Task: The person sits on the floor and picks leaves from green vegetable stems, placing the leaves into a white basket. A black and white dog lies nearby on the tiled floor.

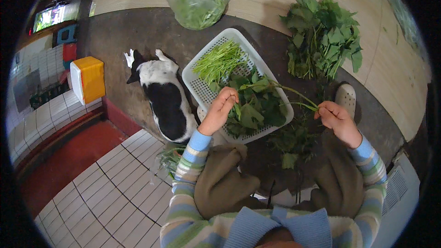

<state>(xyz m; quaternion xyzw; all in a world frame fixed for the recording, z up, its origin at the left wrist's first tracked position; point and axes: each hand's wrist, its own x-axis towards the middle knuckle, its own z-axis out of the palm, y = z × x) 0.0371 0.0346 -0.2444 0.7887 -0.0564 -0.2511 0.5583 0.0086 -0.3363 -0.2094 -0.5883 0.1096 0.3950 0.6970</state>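
Observation:
My right hand (332,115) pinches the ends of green stems at the right, and their leafy part reaches left over a white perforated plastic basket (189,75). My left hand (224,105) is above the basket's near left side, fingers closed on a piece of green stem or leaf. Inside the basket, cut pale green stems (220,60) are piled at the far left and dark leafy greens (253,113) at the near right. A large bunch of leafy greens (324,34) lies beyond my right hand. Loose leaf scraps (293,144) are on the floor between my feet.
A black and white dog (165,100) lies just left of the basket. Beyond the basket is a clear plastic bag of greens (203,3). A yellow and white box (88,79) stands at the left. Another bag with greens (168,160) is on the tiles by my left forearm.

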